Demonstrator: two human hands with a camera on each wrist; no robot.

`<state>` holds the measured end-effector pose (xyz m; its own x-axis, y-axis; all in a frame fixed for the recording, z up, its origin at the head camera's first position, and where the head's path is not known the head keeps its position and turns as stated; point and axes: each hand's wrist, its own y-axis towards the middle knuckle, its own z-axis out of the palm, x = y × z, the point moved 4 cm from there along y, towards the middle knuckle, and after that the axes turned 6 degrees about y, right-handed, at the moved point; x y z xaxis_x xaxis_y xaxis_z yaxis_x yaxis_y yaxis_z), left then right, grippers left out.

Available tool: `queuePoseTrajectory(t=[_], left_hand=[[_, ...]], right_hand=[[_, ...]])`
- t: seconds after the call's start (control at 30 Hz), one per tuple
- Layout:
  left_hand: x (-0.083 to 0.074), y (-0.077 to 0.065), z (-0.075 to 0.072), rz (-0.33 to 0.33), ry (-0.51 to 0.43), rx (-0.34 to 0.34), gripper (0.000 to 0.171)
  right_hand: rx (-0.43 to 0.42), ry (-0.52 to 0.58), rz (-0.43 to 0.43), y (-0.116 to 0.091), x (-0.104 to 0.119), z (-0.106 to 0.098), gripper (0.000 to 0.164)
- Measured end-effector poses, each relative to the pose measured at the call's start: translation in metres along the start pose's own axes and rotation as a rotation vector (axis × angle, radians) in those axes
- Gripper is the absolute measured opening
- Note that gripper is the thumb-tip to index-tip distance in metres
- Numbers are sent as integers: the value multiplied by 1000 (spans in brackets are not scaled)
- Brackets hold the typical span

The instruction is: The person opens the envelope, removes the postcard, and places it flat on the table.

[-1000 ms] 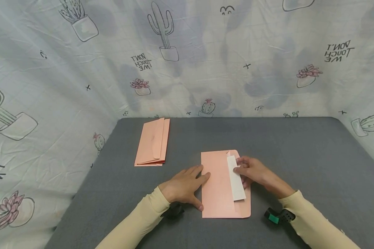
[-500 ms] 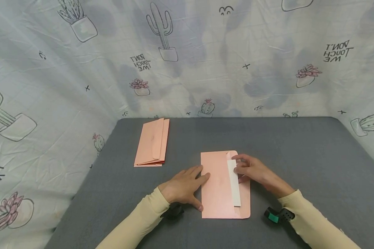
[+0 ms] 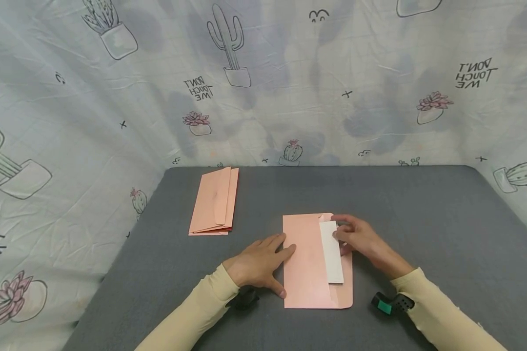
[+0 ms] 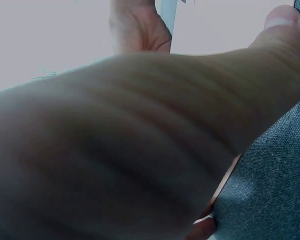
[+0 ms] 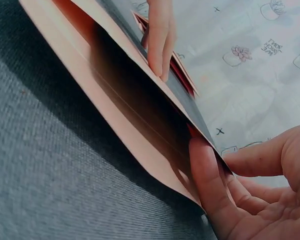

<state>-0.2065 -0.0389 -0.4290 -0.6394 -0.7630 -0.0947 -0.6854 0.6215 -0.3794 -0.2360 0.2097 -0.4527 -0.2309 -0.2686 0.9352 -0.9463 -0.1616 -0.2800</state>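
A pink envelope (image 3: 304, 265) lies on the grey table, its flap side to the right. A white slip of paper (image 3: 333, 258) sticks partly out of its right-hand opening. My left hand (image 3: 261, 263) rests with spread fingers on the envelope's left edge. At the opening, my right hand (image 3: 355, 239) pinches the slip's upper right edge, thumb on top and other fingers beneath. In the right wrist view the envelope's mouth gapes, its flap (image 5: 135, 160) lying near the tabletop. The overexposed left wrist view shows mostly my left hand (image 4: 155, 120).
A small stack of pink envelopes (image 3: 212, 202) lies on the far left of the grey table (image 3: 399, 195). A white curtain (image 3: 263, 112) printed with cacti hangs behind and to the sides. Black bands, one with a green patch (image 3: 384, 307), sit near my wrists.
The white slip first showed less of its width, then more, its lower end shifting left and then back right. My right hand moved slightly with it. My left hand stayed still.
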Motion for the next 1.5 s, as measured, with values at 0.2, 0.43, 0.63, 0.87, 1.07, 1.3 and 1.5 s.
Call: queuePoseTrajectory(t=[0.2,0.43,0.63,0.87,1.07,1.3,1.5], left_hand=[[-1,0,-1,0,7,-8,111],[-1,-1,-1,8,-4,-12,110],[-1,-1,-1,10,-1,-10,110],[-1,-1,-1,14,8,-9,110],[-1,-1,0,14,11,-6,110],[0,1,1,-1,9,2,110],[0,1,1,-3,11,8,109]], right_hand=[[-21,-34,-13,1,1,-6,57],[-36,-61,-37,2,1,-14,54],[-52,-91,-41,2,3,-20,55],[-49,-106,-16,1,4,-24,61],[-55,-123,-17,1,7,-29,55],[-72,-144,-31,-1,14,-39,54],[-92,-161,-34,-2,18,-48,54]])
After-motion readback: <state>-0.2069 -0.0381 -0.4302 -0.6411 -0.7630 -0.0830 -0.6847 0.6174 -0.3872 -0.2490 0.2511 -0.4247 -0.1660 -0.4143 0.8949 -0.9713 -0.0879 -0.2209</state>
